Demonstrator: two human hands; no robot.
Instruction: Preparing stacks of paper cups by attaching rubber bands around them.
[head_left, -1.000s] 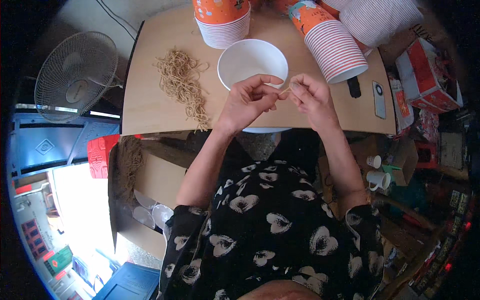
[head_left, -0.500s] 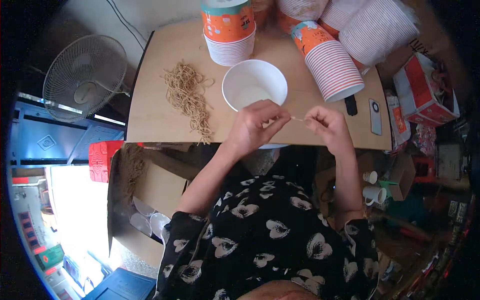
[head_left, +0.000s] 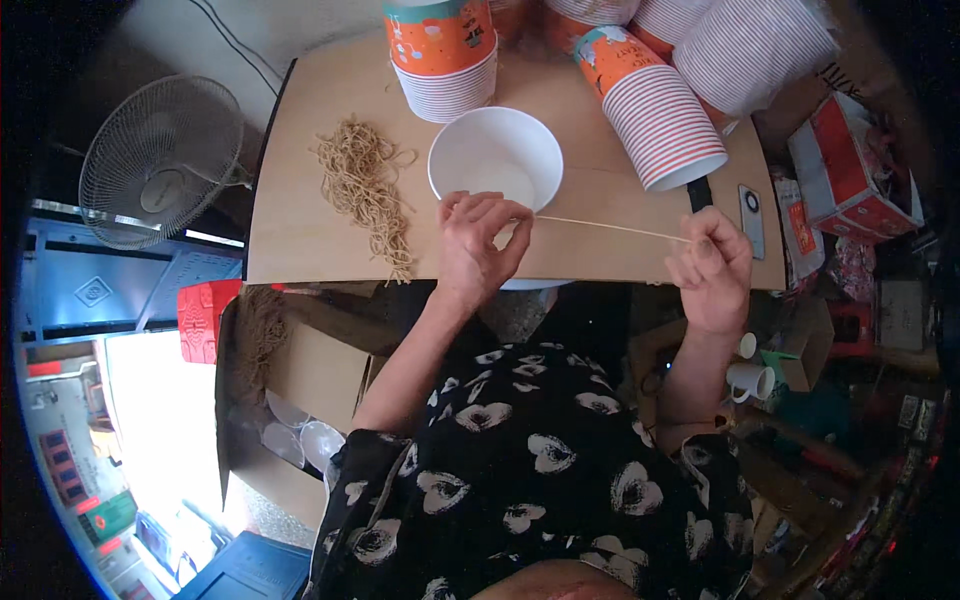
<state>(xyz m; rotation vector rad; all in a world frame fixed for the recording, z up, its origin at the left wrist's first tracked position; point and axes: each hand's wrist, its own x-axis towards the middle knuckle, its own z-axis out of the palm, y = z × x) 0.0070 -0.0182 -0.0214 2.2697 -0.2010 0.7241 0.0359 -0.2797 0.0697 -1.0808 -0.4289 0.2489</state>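
A thin tan string (head_left: 610, 225) runs taut and nearly level between my two hands above the table. My left hand (head_left: 482, 238) pinches its left end, just in front of a white paper bucket (head_left: 497, 140) whose open top faces up. The right end is pinched by my right hand (head_left: 715, 255), out near the table's right front corner. To the left of the bucket, a tangled heap of similar tan strings (head_left: 362, 185) lies on the tabletop. The exact finger hold on each end is partly hidden.
Behind the bucket stands an orange-and-white stack of nested paper buckets (head_left: 443, 60). More stacks (head_left: 660, 125) lie on their sides at the back right, near a phone (head_left: 751, 220). A fan (head_left: 163, 160) is left of the table (head_left: 590, 262); a red-and-white box (head_left: 850, 175) is at right.
My right hand has moved to the right, away from my left hand, and the string between them now stretches much longer. The view has shifted slightly.
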